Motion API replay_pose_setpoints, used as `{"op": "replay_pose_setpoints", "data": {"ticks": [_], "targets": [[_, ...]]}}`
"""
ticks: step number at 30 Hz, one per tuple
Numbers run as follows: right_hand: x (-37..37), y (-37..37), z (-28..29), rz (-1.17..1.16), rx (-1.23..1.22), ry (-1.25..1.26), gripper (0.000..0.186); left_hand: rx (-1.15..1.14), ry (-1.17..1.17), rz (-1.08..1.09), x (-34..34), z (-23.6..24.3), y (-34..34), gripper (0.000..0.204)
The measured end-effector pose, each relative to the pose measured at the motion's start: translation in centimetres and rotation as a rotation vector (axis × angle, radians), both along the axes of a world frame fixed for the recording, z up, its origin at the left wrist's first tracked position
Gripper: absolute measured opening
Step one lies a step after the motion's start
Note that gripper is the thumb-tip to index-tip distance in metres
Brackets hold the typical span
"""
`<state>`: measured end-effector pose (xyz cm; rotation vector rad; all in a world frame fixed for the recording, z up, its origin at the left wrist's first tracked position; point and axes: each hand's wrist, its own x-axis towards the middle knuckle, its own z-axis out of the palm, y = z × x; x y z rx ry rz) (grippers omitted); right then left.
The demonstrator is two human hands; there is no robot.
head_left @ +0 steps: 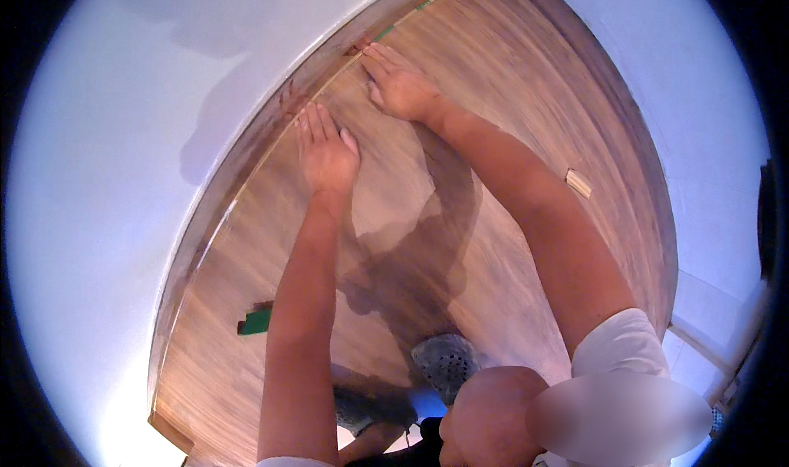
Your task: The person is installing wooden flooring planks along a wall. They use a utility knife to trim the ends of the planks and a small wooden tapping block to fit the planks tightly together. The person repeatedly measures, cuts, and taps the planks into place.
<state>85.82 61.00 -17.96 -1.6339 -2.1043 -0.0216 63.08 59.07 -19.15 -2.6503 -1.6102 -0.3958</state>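
Note:
My left hand [327, 146] lies flat on the wood-grain surface [238, 261], fingers stretched toward a thin pale strip [220, 230] along the edge of the wooden trim [185, 249]. Farther right and higher, my right hand [397, 85] rests with extended fingertips on the same strip, close to reddish-brown smudges on the trim. Short green tape pieces [384, 33] run along that edge beyond my right hand. Neither hand is seen holding anything.
A white wall [107, 171] rises beyond the trim. A small wooden piece [579, 182] lies right of my right forearm, and a green patch [253, 321] beside my left forearm. At the bottom are grey perforated footwear [444, 364] and part of a person's body.

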Motion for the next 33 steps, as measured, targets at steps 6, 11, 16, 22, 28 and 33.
{"op": "replay_pose_setpoints", "data": {"ticks": [6, 11, 16, 22, 28, 33], "targets": [[-0.5, 0.2, 0.5, -0.003, -0.061, 0.005, 0.056, -0.007, -0.014, 0.014, -0.4, 0.4, -0.3, 0.066], [-1.2, -0.6, 0.3, -0.091, -0.020, -0.021, 0.052, -0.002, 0.016, 0.003, 0.0, 0.8, -0.3, 0.067], [-4.7, -2.0, 0.2, 0.134, -0.095, -0.072, 0.052, -0.004, -0.033, 0.025, -0.1, 0.8, 0.2, 0.066], [-7.6, -1.9, 0.8, 0.157, -0.113, 0.047, 0.056, -0.028, -0.194, 0.020, -0.8, 1.3, -0.1, 0.062], [-8.4, -1.7, 0.8, 0.158, -0.123, 0.051, 0.057, 0.011, -0.153, 0.062, -0.2, 1.0, -1.0, 0.060], [-8.6, -0.8, -0.6, 0.141, -0.076, 0.052, 0.056, 0.090, -0.134, 0.044, 0.1, 0.0, -0.5, 0.058]]}}
